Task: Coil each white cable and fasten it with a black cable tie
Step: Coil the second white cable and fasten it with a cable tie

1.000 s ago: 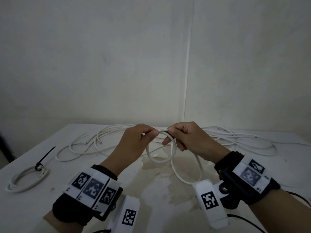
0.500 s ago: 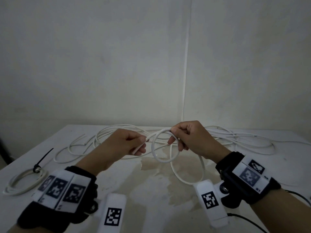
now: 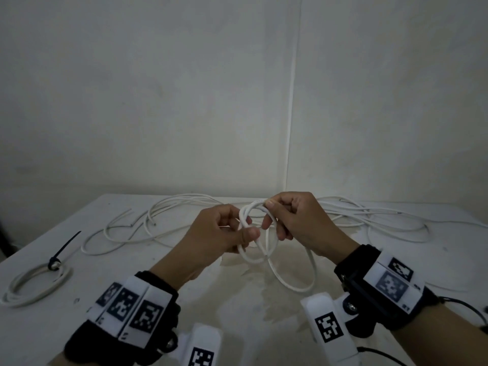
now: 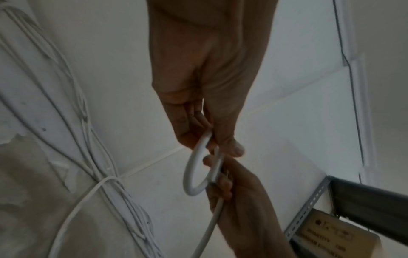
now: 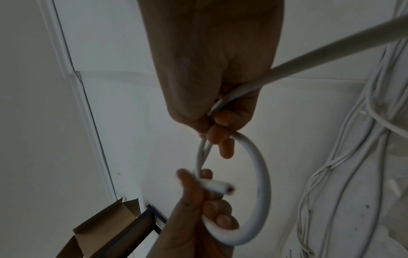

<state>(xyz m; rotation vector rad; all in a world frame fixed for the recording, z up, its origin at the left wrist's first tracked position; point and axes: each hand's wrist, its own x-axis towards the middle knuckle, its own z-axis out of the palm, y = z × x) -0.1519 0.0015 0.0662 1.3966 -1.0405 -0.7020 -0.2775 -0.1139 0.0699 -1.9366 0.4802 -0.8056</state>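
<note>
Both hands hold one white cable (image 3: 266, 247) above the table, wound into small loops. My left hand (image 3: 219, 239) pinches the loops' left side between thumb and fingers. My right hand (image 3: 290, 217) grips their top with curled fingers. A longer slack loop (image 3: 298, 286) hangs down onto the table below the hands. The left wrist view shows the loop (image 4: 194, 167) running between both hands. In the right wrist view the loop (image 5: 260, 185) curves round to the left hand (image 5: 205, 200), where the cut cable end (image 5: 220, 187) sticks out.
A finished coil (image 3: 34, 283) bound with a black cable tie (image 3: 60, 252) lies at the table's left edge. Several loose white cables (image 3: 158, 223) sprawl across the back of the table (image 3: 237, 326), also at the right (image 3: 383, 223). A wall stands close behind.
My left hand has come back to the right hand with more cable, adding another turn. The loops are now tighter and doubled.
</note>
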